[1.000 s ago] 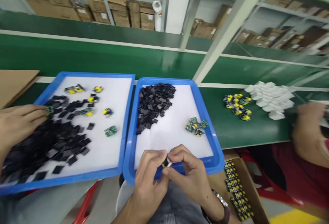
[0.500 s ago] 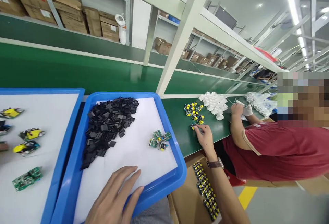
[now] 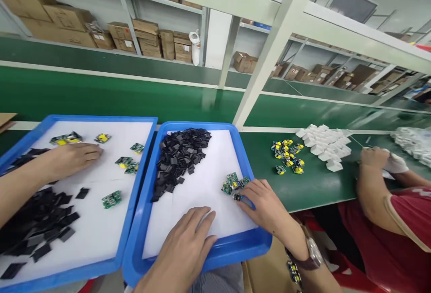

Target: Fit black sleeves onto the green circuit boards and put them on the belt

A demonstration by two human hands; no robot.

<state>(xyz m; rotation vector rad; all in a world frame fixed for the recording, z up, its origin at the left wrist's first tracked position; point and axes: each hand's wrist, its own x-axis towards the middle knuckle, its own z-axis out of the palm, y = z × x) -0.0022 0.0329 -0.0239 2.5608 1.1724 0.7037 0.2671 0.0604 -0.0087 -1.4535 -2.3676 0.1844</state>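
My right hand (image 3: 266, 203), with a watch on its wrist, reaches over the right rim of a blue tray (image 3: 235, 252). Its thumb and fingertips pinch a small circuit board (image 3: 237, 197), partly hidden by the fingers. Against it lie several green circuit boards (image 3: 232, 177) with yellow parts. Over the tray's front edge hovers my left hand (image 3: 186, 243), fingers spread and holding nothing. A heap of thin black square pieces (image 3: 183, 154) covers the white lining at the tray's back left.
A co-worker's hand (image 3: 74, 160) reaches into a second blue tray (image 3: 134, 203) at left. On the green bench stand yellow-topped circuit boards (image 3: 286, 151) and white plastic housings (image 3: 325, 145). Another person in a red shirt (image 3: 400, 221) works at right. A frame post (image 3: 266, 55) rises behind.
My right hand has come left from the bench into the tray, leaving a board beside the bench cluster. The view has swung left, bringing a co-worker's arm into sight.
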